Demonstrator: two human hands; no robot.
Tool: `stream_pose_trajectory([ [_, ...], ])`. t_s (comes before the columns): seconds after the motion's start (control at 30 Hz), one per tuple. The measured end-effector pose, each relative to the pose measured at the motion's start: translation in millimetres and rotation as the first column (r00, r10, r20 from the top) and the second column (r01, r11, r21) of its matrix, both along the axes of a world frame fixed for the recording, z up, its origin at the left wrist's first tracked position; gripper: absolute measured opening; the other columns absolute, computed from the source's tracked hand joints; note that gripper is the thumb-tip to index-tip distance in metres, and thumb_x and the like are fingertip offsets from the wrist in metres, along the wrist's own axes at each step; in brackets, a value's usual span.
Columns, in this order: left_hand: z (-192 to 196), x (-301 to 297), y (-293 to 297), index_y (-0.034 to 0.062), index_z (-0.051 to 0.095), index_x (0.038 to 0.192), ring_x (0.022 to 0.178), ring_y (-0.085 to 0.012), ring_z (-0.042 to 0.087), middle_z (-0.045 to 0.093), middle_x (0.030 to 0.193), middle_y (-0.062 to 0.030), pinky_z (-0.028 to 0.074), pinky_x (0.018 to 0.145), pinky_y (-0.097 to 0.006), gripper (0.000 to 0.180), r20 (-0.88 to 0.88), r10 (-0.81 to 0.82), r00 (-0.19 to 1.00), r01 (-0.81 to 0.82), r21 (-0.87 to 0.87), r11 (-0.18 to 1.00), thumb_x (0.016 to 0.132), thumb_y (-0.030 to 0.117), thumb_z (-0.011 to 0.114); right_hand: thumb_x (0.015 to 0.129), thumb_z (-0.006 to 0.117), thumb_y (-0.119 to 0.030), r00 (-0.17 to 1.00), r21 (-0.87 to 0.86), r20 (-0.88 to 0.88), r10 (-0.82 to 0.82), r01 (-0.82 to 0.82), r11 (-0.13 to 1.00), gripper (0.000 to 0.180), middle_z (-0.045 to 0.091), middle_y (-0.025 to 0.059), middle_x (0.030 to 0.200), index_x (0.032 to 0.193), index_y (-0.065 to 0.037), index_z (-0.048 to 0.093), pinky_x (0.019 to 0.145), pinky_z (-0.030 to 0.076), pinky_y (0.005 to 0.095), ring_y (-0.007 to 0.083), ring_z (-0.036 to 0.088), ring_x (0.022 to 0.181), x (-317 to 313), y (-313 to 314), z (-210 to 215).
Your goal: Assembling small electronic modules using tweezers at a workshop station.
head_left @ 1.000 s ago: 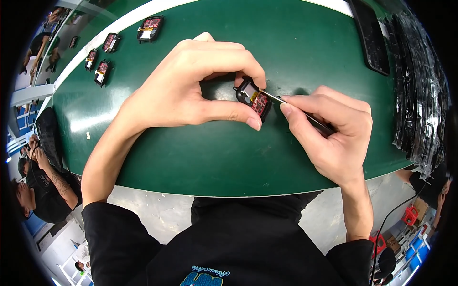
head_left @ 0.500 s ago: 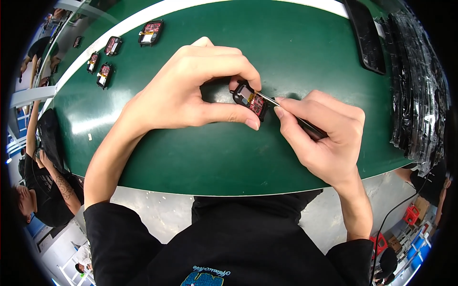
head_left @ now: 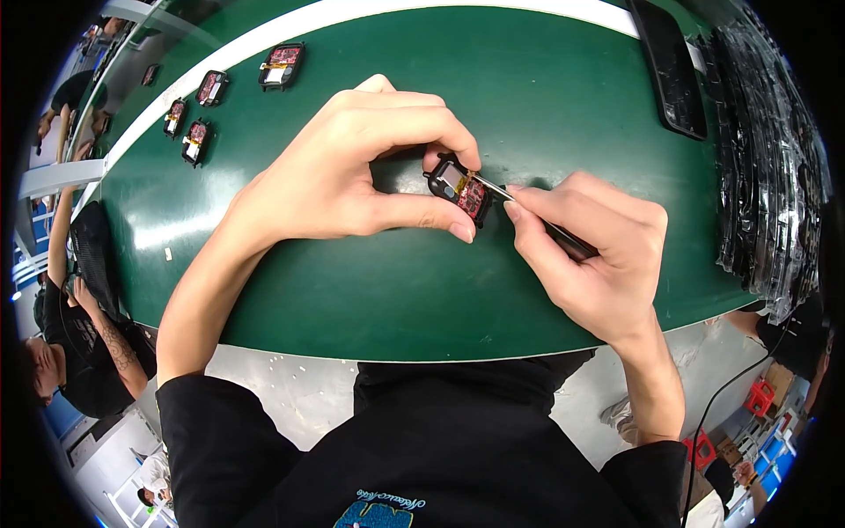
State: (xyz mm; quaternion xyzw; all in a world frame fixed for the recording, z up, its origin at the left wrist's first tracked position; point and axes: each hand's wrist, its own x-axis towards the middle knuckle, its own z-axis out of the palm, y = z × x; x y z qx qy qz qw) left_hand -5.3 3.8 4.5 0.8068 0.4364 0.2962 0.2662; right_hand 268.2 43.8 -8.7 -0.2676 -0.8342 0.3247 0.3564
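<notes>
My left hand (head_left: 361, 163) holds an opened black smartwatch case (head_left: 433, 186) by its edges, between the thumb and the bent fingers. Inside the case a red circuit board (head_left: 473, 199) shows beside a pale grey part and a bit of yellow-orange flex cable. My right hand (head_left: 598, 251) pinches dark tweezers (head_left: 495, 188) with a shiny, slim tip. That tip reaches the upper right edge of the case, by the flex cable. Whether it grips anything there is too small to tell.
Several similar opened watch cases (head_left: 282, 66) lie at the far left of the green table (head_left: 370, 290). A black phone-like slab (head_left: 671, 70) rests at the far right, beside a stack of black plastic-wrapped trays (head_left: 766, 176). Another person (head_left: 92, 352) is at the left.
Both hands keep their holds and have shifted only slightly. The tweezers' tip stays at the case's upper right edge.
</notes>
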Motion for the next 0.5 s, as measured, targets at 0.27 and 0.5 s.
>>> stream_pose_trajectory([
  [0.27,-3.8,-0.7,-1.9,0.0096,0.082,0.111,0.079,-0.0156,0.065,0.077,0.093,0.0016,0.039,0.083,-0.034,0.056,-0.005,0.014,1.0,-0.014,-0.021,1.0,0.067,0.033,0.108,0.085,0.086,0.008,1.0,-0.001,0.019,0.011,-0.011,1.0,0.018,0.065,0.0055,0.066,0.102,0.003,0.087,0.051,0.038,0.0278,0.0101,0.056,0.054,0.5,-0.9,1.2],
  [0.5,1.7,0.4,0.2,0.0101,0.083,0.11,0.074,-0.0133,0.057,0.073,0.089,0.0034,0.037,0.08,-0.033,0.057,-0.038,0.021,0.999,-0.021,-0.015,1.0,0.065,0.034,0.108,0.085,0.086,0.007,1.0,-0.028,-0.008,-0.025,0.024,0.999,0.017,0.066,0.0041,0.066,0.101,0.002,0.087,0.05,0.038,0.0272,0.0088,0.057,0.054,4.8,-1.1,0.6],
])
